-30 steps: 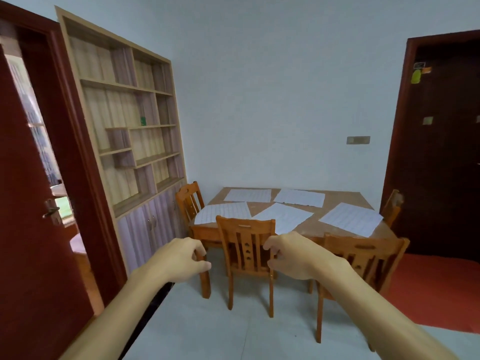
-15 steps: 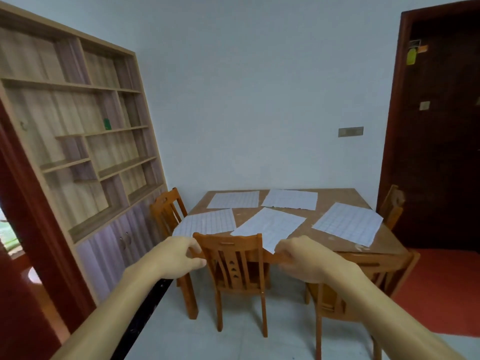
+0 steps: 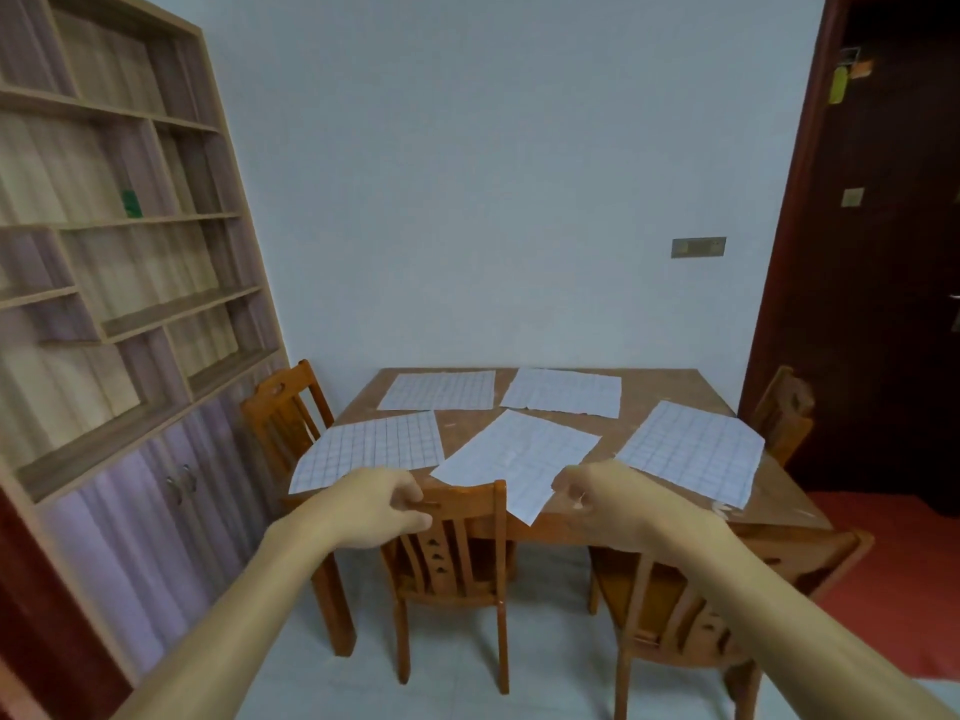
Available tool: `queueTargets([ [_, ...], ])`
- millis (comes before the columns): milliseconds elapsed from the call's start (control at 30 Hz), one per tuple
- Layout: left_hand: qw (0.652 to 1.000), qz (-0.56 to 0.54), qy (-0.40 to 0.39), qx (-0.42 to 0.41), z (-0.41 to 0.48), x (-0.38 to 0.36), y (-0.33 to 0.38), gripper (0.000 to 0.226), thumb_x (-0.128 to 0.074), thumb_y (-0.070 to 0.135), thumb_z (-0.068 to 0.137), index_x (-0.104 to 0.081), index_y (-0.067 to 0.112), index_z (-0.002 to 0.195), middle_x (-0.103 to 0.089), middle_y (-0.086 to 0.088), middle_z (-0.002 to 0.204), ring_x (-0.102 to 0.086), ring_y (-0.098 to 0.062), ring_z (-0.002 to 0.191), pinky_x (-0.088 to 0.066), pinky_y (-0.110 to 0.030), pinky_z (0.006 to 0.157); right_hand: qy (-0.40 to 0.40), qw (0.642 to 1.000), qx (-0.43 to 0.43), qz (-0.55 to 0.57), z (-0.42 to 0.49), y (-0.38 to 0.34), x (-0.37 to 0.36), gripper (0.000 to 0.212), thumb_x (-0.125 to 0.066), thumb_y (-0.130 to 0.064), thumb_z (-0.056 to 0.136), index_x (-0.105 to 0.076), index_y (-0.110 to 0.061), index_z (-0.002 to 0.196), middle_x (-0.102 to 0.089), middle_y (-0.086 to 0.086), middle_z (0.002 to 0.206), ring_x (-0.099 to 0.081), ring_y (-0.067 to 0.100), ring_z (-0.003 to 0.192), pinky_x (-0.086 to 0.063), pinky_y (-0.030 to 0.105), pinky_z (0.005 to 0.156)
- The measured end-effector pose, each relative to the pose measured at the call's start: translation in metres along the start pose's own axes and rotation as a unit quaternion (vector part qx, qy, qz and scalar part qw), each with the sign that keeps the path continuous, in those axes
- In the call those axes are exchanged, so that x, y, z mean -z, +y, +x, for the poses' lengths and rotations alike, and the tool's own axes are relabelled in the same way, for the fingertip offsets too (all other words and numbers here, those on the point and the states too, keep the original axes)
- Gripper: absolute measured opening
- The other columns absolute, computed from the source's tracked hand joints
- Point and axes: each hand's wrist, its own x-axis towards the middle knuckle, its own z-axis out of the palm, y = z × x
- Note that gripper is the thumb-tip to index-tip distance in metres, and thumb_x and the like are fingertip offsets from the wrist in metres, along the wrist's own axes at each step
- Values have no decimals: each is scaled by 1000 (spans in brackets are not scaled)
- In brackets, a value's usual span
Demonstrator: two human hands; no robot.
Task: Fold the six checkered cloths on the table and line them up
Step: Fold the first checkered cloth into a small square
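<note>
Risks:
- Left hand (image 3: 374,506): fingers loosely curled, holds nothing.
- Chair (image 3: 462,517) stands between person and table (image 3: 670,389); may block reach.
- Middle cloth (image 3: 519,459) overhangs near edge; careless tug may slide it off.
- Right hand (image 3: 618,506): loosely curled, empty.

Materials:
- Cloths thin, flat, rectangular, pale grid; five visible.
- Table, chair: wood.

Five cloths (image 3: 514,457), four chairs (image 3: 457,543), one bench (image 3: 665,394), two hands.
Cloths on the bench: two at the far edge, the far-left cloth (image 3: 439,391) and far-right cloth (image 3: 563,391), and three nearer, the left cloth (image 3: 371,449), the middle one and the right cloth (image 3: 693,449). Chairs: one left chair (image 3: 283,407), two at the near side, one far-right chair (image 3: 782,413). Hands: one left hand (image 3: 371,506), one right hand (image 3: 613,506). One shelf unit (image 3: 130,252), one green item (image 3: 131,202), one wall plate (image 3: 697,247), one door (image 3: 883,252).
</note>
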Motion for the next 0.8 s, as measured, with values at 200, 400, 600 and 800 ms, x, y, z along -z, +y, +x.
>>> queueTargets([
  [200,1000,8,-10,1,89,24,-26,45,-64,52,89,-58,30,128,-59,7,127,-55,-11,111,-48,-29,95,-1,1000,-19,-23,85,7,11,44,-61,-30,92,-50,-30,135,-54,-3,137,-57,16,116,-48,26,94],
  [400,999,-28,-15,-9,153,41,-47,43,-64,55,87,-60,34,124,-62,5,125,-58,-10,106,-51,-32,93,-6,999,-6,-32,158,2,12,44,-62,-29,94,-50,-30,136,-53,-3,139,-57,15,117,-48,26,96],
  [600,998,-61,9,11,189,48,-73,48,-64,56,87,-57,33,128,-64,8,120,-60,-9,103,-52,-26,85,-11,998,35,-44,237,-8,18,45,-60,-30,95,-49,-24,138,-56,-1,137,-56,16,119,-48,29,99],
  [800,996,-84,5,43,231,48,-100,46,-65,54,87,-59,32,127,-64,9,115,-61,-6,99,-51,-23,81,-12,996,84,-14,313,-23,9,42,-61,-28,95,-53,-24,136,-56,-2,137,-55,15,120,-46,27,99],
])
